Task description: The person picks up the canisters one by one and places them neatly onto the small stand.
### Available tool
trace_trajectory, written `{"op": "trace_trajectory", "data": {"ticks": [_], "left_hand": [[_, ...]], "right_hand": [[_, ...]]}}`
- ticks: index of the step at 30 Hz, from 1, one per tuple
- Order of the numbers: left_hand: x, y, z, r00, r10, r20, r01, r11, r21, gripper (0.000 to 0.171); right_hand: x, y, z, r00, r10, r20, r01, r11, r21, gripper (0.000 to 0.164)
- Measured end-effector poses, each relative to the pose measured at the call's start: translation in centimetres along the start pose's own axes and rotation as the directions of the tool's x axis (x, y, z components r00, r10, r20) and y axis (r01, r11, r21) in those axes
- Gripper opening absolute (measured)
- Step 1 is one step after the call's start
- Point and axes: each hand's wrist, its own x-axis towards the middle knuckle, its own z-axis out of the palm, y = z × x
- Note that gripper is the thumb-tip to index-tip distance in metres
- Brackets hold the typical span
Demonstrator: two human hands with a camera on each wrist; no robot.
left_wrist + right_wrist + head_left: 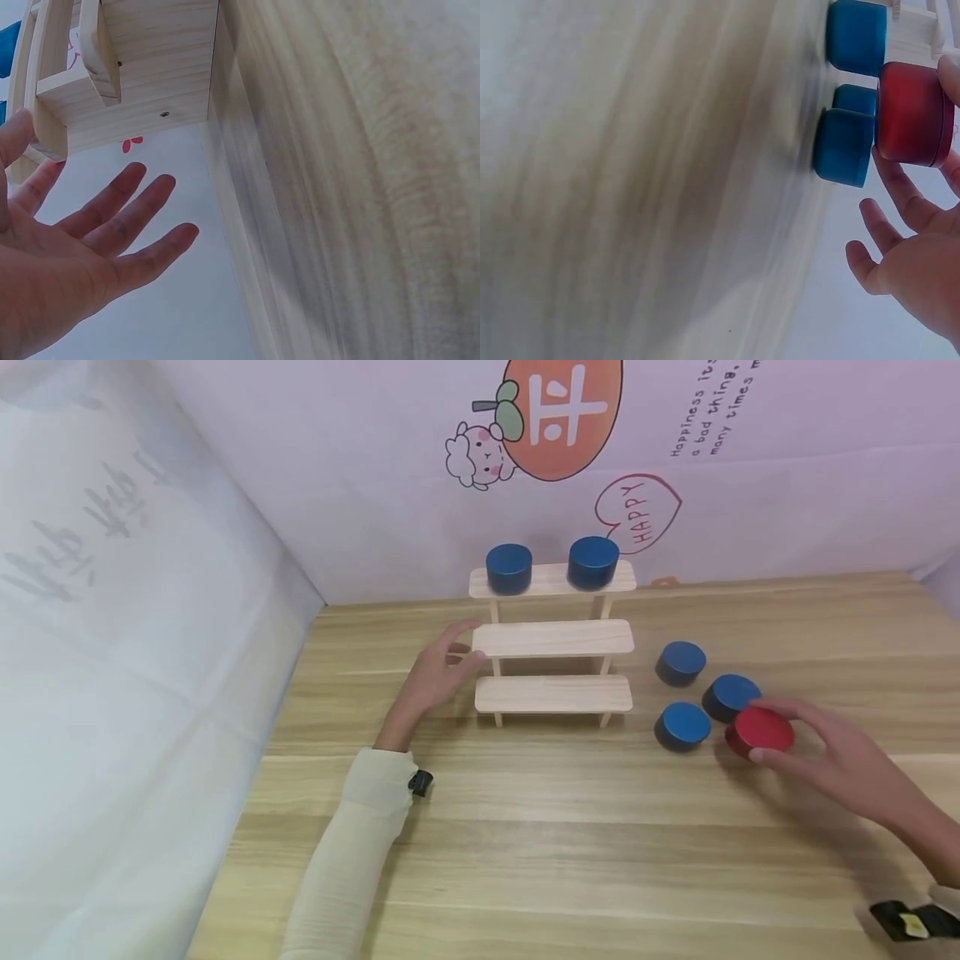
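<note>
My right hand (851,768) holds a red round tin (761,732) between thumb and fingers, on the right of the table. In the right wrist view the red tin (911,114) is raised off the tabletop, close by the blue tins. My left hand (442,670) is at the left end of a three-tier wooden display shelf (553,639), thumb and index finger pinching the end of the middle board. The left wrist view shows the other fingers (139,214) spread below the board. Two blue tins, one left (509,570) and one right (593,564), stand on the top tier.
Three more blue tins stand on the table right of the shelf: a rear one (681,663), a front one (682,727) and one beside the red tin (731,696). A printed white cloth (375,485) hangs behind the wood-grain table (525,843), and white cloth (135,693) covers the left side.
</note>
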Motion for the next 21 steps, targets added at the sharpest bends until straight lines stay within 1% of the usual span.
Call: {"op": "trace_trajectory", "data": {"ticks": [5, 11, 16, 18, 21], "left_hand": [[0.1, -0.3, -0.3, 1.000, 0.016, 0.000, -0.016, 1.000, -0.021, 0.053], [0.2, -0.1, -0.3, 1.000, 0.017, -0.001, -0.017, 1.000, 0.001, 0.053], [0.1, -0.1, -0.3, 1.000, 0.024, -0.001, -0.024, 1.000, -0.001, 0.053], [0.1, -0.1, -0.3, 1.000, 0.018, -0.001, -0.018, 1.000, -0.002, 0.053], [0.1, 0.0, -0.3, 1.000, 0.006, 0.001, -0.006, 1.000, 0.001, 0.052]], "right_hand": [[0.6, -0.5, -0.2, 1.000, 0.021, 0.007, -0.021, 1.000, 0.011, 0.059], [1.2, -1.1, -0.8, 0.999, 0.035, 0.009, -0.035, 0.999, -0.039, 0.066], [2.2, -2.5, -1.1, 1.000, 0.001, -0.008, -0.001, 0.999, -0.035, 0.067], [2.7, -3.1, -1.0, 1.000, -0.015, -0.012, 0.015, 1.000, -0.023, 0.066], [3.4, -4.1, -0.9, 1.000, -0.019, -0.013, 0.018, 1.000, -0.019, 0.065]]}}
